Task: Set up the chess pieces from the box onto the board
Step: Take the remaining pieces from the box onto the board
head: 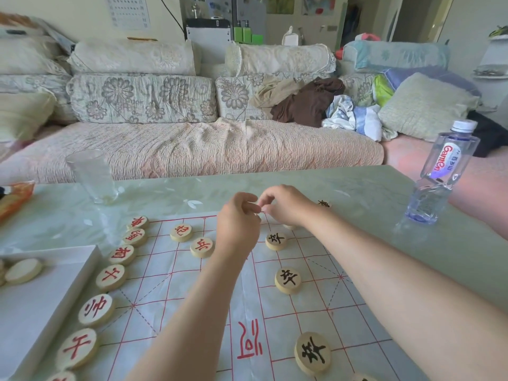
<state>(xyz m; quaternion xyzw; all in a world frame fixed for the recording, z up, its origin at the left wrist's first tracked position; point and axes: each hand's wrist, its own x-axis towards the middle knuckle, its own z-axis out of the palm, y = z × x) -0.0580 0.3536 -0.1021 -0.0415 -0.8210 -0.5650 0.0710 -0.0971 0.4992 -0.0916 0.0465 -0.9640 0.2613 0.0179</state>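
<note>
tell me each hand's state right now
Left hand: fingers curled, contents cannot be told.
Right hand: fingers curled, contents cannot be told.

Desk (357, 188): pale green, glossy top.
Glass (92, 176): clear, upright, far left of desk.
Bottle (437, 171): clear plastic, white cap, red-lettered label; stands at right side of desk, well apart from glass.
Orange packet (15, 199): left edge of desk, partly cut off.
Sofa (192, 144) behind desk: floral cushions, pink seat cover.
On seat, right end: brown cloth (308, 104) touching white-blue cloth (354, 118); green pillow (423, 105) just beside.
Wall chart (127, 11): print unreadable.
</note>
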